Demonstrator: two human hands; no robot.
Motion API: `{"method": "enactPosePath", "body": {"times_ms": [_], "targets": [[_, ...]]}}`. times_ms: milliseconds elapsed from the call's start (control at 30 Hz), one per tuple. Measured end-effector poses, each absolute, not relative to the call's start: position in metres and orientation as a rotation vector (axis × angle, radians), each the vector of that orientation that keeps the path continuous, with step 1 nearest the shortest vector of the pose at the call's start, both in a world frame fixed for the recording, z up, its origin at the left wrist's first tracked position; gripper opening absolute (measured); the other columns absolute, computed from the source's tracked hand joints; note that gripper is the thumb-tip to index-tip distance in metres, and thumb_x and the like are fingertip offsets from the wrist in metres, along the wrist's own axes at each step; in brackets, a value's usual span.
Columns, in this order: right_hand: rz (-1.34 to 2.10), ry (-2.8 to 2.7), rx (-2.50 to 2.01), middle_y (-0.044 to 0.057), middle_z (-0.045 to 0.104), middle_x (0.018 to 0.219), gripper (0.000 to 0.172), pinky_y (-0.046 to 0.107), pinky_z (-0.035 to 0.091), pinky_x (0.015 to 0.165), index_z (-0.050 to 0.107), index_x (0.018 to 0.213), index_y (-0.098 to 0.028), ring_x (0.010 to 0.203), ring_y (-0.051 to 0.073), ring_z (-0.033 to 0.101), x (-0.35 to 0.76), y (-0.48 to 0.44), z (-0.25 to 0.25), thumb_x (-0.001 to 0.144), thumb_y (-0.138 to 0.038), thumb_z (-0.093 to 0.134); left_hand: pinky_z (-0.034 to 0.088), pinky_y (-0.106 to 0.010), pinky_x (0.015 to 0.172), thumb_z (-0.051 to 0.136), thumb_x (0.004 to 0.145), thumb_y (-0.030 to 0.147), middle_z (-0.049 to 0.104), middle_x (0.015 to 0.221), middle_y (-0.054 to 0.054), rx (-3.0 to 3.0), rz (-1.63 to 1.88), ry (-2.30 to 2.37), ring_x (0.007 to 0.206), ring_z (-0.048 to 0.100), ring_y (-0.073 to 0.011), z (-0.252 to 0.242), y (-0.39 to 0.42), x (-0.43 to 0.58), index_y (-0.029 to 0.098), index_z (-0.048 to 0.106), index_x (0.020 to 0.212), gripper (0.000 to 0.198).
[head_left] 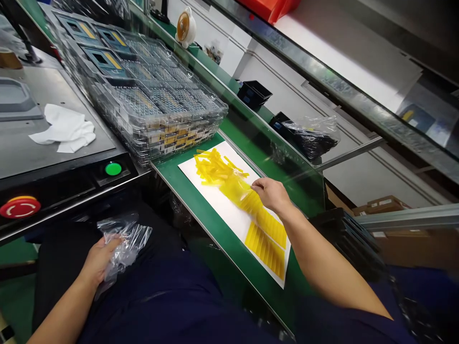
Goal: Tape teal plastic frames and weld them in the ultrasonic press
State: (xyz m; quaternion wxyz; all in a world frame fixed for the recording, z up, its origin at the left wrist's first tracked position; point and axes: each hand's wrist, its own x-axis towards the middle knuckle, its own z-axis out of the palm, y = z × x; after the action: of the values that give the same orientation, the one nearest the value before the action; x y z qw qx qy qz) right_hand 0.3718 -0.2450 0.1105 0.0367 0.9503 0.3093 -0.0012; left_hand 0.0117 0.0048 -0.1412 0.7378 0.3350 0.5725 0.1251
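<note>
My left hand [102, 258] is closed around a crumpled piece of clear plastic film [127, 241], held low over my lap. Over the green bench, my right hand [271, 192] pinches the edge of a glossy yellow film sheet [238, 191], which looks slightly raised. Below it, more yellow film cut into strips [265, 243] lies in rows on a white board [211, 200]. A loose heap of yellow strips [213, 165] rests at the board's far end. The fingertips of my right hand are partly hidden.
Stacked clear trays [143, 95] of grey-blue parts stand at the back left. On the machine at left are a white cloth [66, 129], a green button [113, 168] and a red stop button [20, 207]. Black bins [254, 93] and a small fan [185, 27] sit farther back.
</note>
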Motion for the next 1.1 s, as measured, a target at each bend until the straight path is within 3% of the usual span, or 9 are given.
{"method": "enactPosePath", "body": {"times_ms": [300,533,800,933,1100], "targets": [[0.391,0.985,2.965,0.007,0.066,0.091,0.023,0.029,0.041,0.072,0.067,0.088,-0.02,0.083,0.02,0.057,0.366,-0.238,0.127,0.088,-0.028,0.047,0.05,-0.024,0.049,0.079,0.056,0.019,0.065,0.065,0.002,0.735,0.278,1.238,0.052,0.061,-0.0146,-0.149,0.005,0.009,0.019,0.063,0.091,0.039],[0.437,0.988,3.005,0.007,0.067,0.093,0.021,0.03,0.041,0.077,0.068,0.088,-0.02,0.087,0.021,0.057,0.377,-0.237,0.128,0.086,-0.029,0.049,0.05,-0.025,0.049,0.081,0.055,0.02,0.065,0.065,0.001,0.758,0.279,1.229,0.053,0.061,-0.0156,-0.148,0.005,0.009,0.019,0.062,0.09,0.04],[0.47,0.912,3.001,0.008,0.067,0.092,0.023,0.03,0.042,0.077,0.07,0.088,-0.019,0.088,0.022,0.058,0.384,-0.236,0.136,0.085,-0.028,0.049,0.051,-0.025,0.049,0.08,0.056,0.022,0.065,0.065,0.0,0.76,0.255,1.236,0.054,0.062,-0.0164,-0.136,0.004,0.012,0.018,0.062,0.09,0.039],[0.306,0.856,3.085,0.007,0.069,0.09,0.021,0.03,0.043,0.076,0.071,0.088,-0.02,0.086,0.022,0.06,0.389,-0.234,0.132,0.084,-0.029,0.053,0.05,-0.025,0.048,0.08,0.056,0.023,0.065,0.064,0.0,0.775,0.258,1.232,0.052,0.062,-0.016,-0.135,0.003,0.012,0.017,0.061,0.09,0.04],[0.184,0.862,3.14,0.007,0.07,0.101,0.027,0.03,0.043,0.079,0.071,0.101,-0.02,0.091,0.022,0.061,0.391,-0.231,0.125,0.085,-0.029,0.051,0.051,-0.026,0.049,0.079,0.057,0.021,0.065,0.064,0.0,0.75,0.259,1.22,0.052,0.062,-0.0165,-0.136,0.003,0.012,0.017,0.062,0.091,0.038]]}}
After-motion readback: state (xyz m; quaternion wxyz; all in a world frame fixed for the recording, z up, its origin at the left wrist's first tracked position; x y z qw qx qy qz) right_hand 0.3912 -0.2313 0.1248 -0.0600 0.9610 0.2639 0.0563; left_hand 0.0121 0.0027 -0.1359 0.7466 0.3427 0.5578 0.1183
